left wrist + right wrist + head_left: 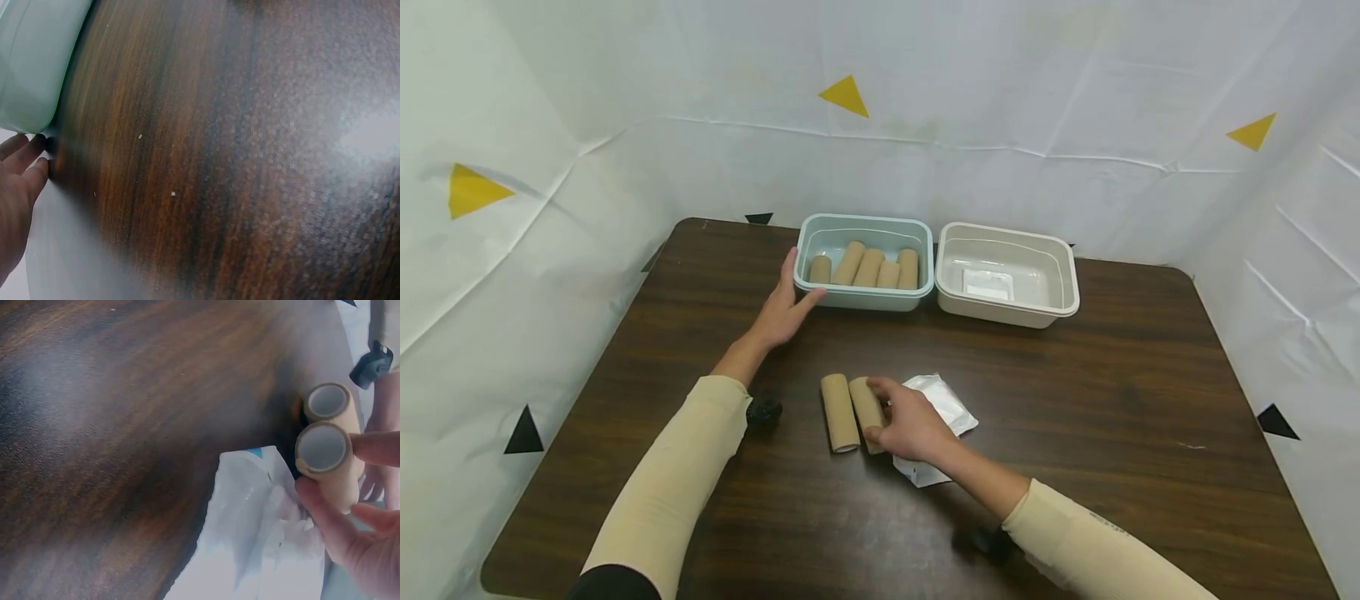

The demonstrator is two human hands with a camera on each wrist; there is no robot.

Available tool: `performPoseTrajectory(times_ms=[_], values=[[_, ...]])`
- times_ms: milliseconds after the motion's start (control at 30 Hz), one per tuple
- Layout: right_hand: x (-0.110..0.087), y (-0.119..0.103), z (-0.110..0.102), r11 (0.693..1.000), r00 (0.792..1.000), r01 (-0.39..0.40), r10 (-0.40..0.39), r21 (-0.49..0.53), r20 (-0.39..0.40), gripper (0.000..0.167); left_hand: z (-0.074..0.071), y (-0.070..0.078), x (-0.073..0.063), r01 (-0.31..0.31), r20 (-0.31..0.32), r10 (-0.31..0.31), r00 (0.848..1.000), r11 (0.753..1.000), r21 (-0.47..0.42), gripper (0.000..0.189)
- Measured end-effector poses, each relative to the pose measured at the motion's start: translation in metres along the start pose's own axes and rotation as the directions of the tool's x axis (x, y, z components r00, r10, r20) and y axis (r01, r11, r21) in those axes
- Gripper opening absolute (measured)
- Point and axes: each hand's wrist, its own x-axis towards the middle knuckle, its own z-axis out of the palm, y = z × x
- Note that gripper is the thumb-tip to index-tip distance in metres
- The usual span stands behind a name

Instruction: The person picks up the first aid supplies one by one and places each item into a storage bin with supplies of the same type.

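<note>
My right hand (913,423) pinches a cardboard tube (866,403) between thumb and fingers, low over the brown table. Beside it on the left lies a second cardboard tube (839,414), nearly parallel. In the right wrist view the open end of the held tube (321,448) faces the camera, with a thumb and fingertips on its sides. White plastic packets (946,403) lie partly beneath the right hand. My left hand (781,317) rests at the left front corner of the light blue bin (872,300), its fingers extended along the side. Several cardboard tubes (870,267) lie inside this bin.
A beige bin (1000,312) stands right of the blue one, with a white packet (988,284) on its floor. Both bins sit near the back edge of the dark wooden table (1120,400). White sheeting (985,75) with yellow and black triangles surrounds the table.
</note>
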Motion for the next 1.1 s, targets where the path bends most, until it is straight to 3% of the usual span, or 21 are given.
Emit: performPoseTrajectory(times_ms=[333,500,600,767,900,1100], values=[[0.002,-0.001,-0.014,0.989,0.998,-0.055,0.051,0.136,0.031,0.068,0.0,0.002,-0.002,0.005,0.001,-0.005,1.0,1.0,0.002,0.087],[0.003,-0.004,-0.025,0.962,0.998,-0.049,0.036,0.27,0.053,0.068,-0.001,0.004,-0.003,0.007,0.006,-0.008,1.0,1.0,0.011,0.088],[0.004,-0.006,-0.033,0.906,0.993,-0.094,0.053,0.413,0.109,0.069,-0.001,0.005,-0.003,0.01,0.005,-0.01,1.0,1.0,0.011,0.088],[0.01,-0.01,-0.046,0.774,0.979,-0.177,0.073,0.607,0.193,0.068,-0.002,0.004,-0.003,0.008,0.006,-0.008,1.0,1.0,0.018,0.089],[0.018,-0.014,-0.054,0.706,0.982,-0.172,0.067,0.687,0.177,0.068,-0.002,0.004,-0.003,0.009,0.003,-0.009,1.0,1.0,0.009,0.089],[0.04,-0.012,-0.063,0.63,0.99,-0.139,0.088,0.764,0.107,0.064,-0.001,0.004,-0.002,0.002,0.0,-0.002,1.0,1.0,0.01,0.088]])
